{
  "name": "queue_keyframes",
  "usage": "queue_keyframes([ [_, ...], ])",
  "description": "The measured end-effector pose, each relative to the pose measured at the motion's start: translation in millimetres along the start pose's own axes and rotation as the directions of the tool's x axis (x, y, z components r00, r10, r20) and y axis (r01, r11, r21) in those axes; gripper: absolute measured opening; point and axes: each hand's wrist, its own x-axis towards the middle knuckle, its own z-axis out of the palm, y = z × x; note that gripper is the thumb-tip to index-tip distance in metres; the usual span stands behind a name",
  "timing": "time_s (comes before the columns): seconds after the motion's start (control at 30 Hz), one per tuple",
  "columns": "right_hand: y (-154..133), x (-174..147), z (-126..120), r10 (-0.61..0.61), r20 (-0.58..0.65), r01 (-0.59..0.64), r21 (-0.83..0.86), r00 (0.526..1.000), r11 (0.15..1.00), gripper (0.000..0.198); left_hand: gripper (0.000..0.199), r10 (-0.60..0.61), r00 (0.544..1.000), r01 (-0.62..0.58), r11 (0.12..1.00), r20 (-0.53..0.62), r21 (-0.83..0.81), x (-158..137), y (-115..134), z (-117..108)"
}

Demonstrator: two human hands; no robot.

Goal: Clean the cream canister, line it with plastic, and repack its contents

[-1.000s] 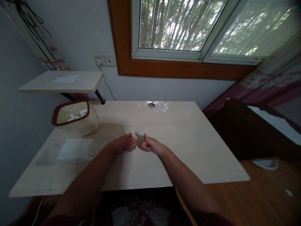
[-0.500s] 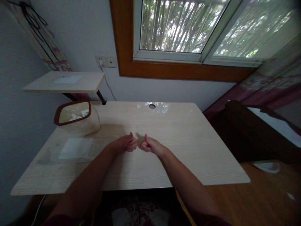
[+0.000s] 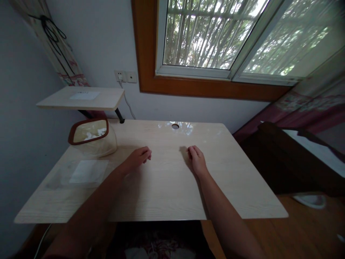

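Observation:
My left hand hovers over the middle-left of the pale wooden desk, its fingers curled into a loose fist. Nothing shows in it. To the right, with a wide gap between the two, my right hand is also closed, fingers bent inward and no object visible in them. Its shadow falls on the desktop just to its left. Nearest to my left hand are a clear plastic sheet with a white paper and, behind that, a bin.
The bin has a brown rim, a pale liner and crumpled white tissue inside. A small raised shelf stands at the back left. A cable hole lies near the back edge, below the window. Dark furniture sits at the right.
My hands were close together in front of me with thumbs up. They have moved apart, the right one farther right, and turned so the thumbs no longer point up. The view has shifted slightly.

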Motion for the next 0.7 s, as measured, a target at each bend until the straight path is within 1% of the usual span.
queue_keyframes([
  [0.07, 2.4, -1.8, 0.3, -0.012, 0.007, 0.012, -0.054, 1.0, 0.998, 0.037, 0.031, 0.028, 0.994, -0.012, 0.99, -0.11, 0.143, -2.9, -9.3, -9.1],
  [0.13, 2.5, -3.7, 3.1, -0.034, 0.025, 0.037, -0.111, 0.999, 0.993, 0.036, 0.028, 0.043, 0.981, -0.001, 0.976, -0.187, 0.217, -6.4, -20.3, -15.8],
  [0.23, -0.4, -5.6, 6.5, -0.066, 0.04, 0.072, -0.172, 0.997, 0.982, 0.034, 0.026, 0.043, 0.964, 0.017, 0.974, -0.261, 0.224, -13.5, -33.3, -23.3],
  [0.3, -2.4, -5.9, 7.1, -0.077, 0.032, 0.082, -0.183, 0.996, 0.98, 0.034, 0.026, 0.044, 0.952, 0.024, 0.976, -0.303, 0.217, -19.9, -37.3, -28.5],
  [0.4, -3.2, -5.4, 6.2, -0.076, 0.012, 0.076, -0.173, 0.997, 0.982, 0.034, 0.026, 0.052, 0.926, 0.03, 0.977, -0.375, 0.209, -33.0, -35.4, -38.9],
  [0.5, -1.8, -4.6, 5.2, -0.08, 0.003, 0.079, -0.166, 0.997, 0.983, 0.034, 0.025, 0.133, 0.876, -0.006, 0.964, -0.464, 0.264, -52.4, -26.4, -52.4],
  [0.57, -0.6, -4.3, 4.9, -0.085, 0.001, 0.084, -0.161, 0.996, 0.983, 0.034, 0.023, 0.213, 0.831, -0.043, 0.945, -0.514, 0.323, -68.4, -18.7, -62.7],
  [0.6, -0.1, -4.2, 4.9, -0.087, 0.0, 0.086, -0.159, 0.996, 0.983, 0.034, 0.021, 0.254, 0.799, -0.052, 0.932, -0.545, 0.359, -76.5, -14.9, -68.2],
  [0.63, 0.3, -4.1, 4.9, -0.089, -0.003, 0.087, -0.159, 0.996, 0.983, 0.034, 0.02, 0.29, 0.746, -0.045, 0.92, -0.599, 0.389, -84.3, -11.4, -74.3],
  [0.7, 0.6, -4.2, 5.1, -0.089, -0.01, 0.087, -0.159, 0.996, 0.983, 0.034, 0.019, 0.356, 0.577, -0.033, 0.909, -0.735, 0.415, -96.6, -6.4, -88.8],
])
